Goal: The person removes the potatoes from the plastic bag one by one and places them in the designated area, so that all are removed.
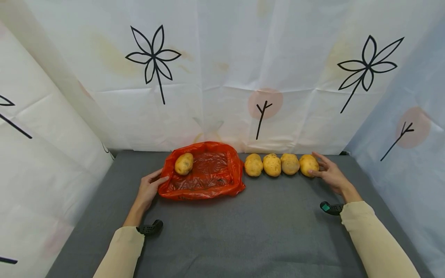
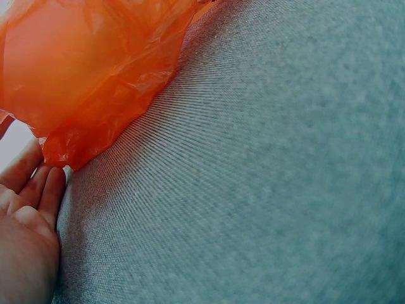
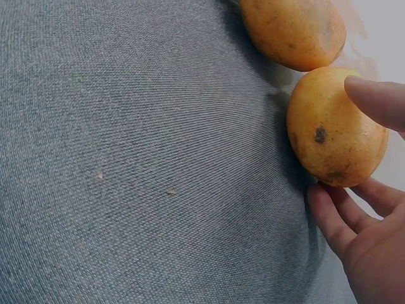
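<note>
A red plastic bag (image 1: 205,193) lies with its mouth spread wide on the grey cloth. Inside it, at the left end, is one potato (image 1: 184,164). My left hand (image 1: 150,189) holds the bag's left edge; in the left wrist view its fingers (image 2: 50,190) reach under the bag's crumpled corner. To the right of the bag, several potatoes (image 1: 272,165) stand in a row. My right hand (image 1: 330,175) grips the rightmost potato (image 1: 308,165). In the right wrist view the thumb (image 3: 373,98) lies over this dark-spotted potato (image 3: 329,142), with fingertips at its lower side.
A grey cloth (image 1: 257,231) covers the table. White curtains with printed flowers (image 1: 153,56) stand behind it and at both sides. The row of potatoes is close to the back curtain, and its left end meets the bag's right side.
</note>
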A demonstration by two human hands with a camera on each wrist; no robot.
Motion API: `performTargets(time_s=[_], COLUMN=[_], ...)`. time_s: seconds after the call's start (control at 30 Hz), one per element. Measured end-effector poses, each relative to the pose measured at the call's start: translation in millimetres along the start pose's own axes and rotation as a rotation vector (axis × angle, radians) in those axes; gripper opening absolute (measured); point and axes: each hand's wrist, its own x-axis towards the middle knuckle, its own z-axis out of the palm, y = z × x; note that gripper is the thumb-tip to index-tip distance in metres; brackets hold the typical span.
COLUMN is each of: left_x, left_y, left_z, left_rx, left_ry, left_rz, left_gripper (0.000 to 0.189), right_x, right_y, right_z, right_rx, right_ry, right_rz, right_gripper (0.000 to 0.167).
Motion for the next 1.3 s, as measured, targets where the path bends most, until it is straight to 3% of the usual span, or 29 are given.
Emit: performTargets(time_s=[0.53, 0.97, 1.3], left_x=[-1.6, 1.9, -0.8], left_y=[0.0, -3.7, -1.2], left_z=[0.6, -0.5, 1.3], left_rx=[-0.013, -0.021, -0.007], left_ry=[-0.004, 0.0, 0.011], left_rz=[0.011, 0.004, 0.034], left_gripper=[0.055, 0.053, 0.056], right_x=[-6.5, -15.9, -20.8], right_y=[-5.2, -30.1, -52.1], right_z=[-6.9, -8.8, 0.0], right_rx=[-0.004, -0.184, -0.226], right_ry=[0.046, 0.102, 0.113], right_rz=[0.032, -0.031, -0.088], right_gripper=[0.091, 0.083, 0.081])
